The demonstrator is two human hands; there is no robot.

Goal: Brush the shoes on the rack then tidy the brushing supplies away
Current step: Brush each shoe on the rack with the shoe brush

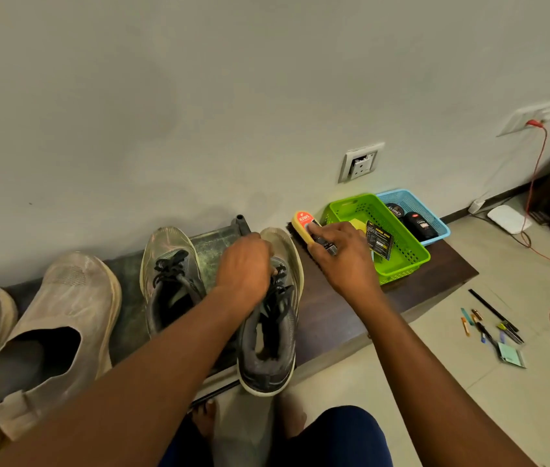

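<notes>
A grey laced sneaker [272,348] lies on the low rack [331,318], its heel over the front edge. My left hand [245,264] grips it at the tongue and laces. Its twin [169,281] stands to the left. My right hand [341,256] rests on a dark-bristled shoe brush [295,232] and holds a yellow Kiwi polish applicator [304,222] beside the sneaker's toe. A green basket [401,256] with a black card sits just right of that hand. Behind it a blue basket [435,227] holds dark polish containers.
Two beige slip-on shoes [54,332] stand at the rack's left end. A wall socket [361,163] is above the baskets. On the tiled floor at right lie pens and small items [489,328], a red cable [536,183] and a white device [507,219]. My bare feet are below the rack.
</notes>
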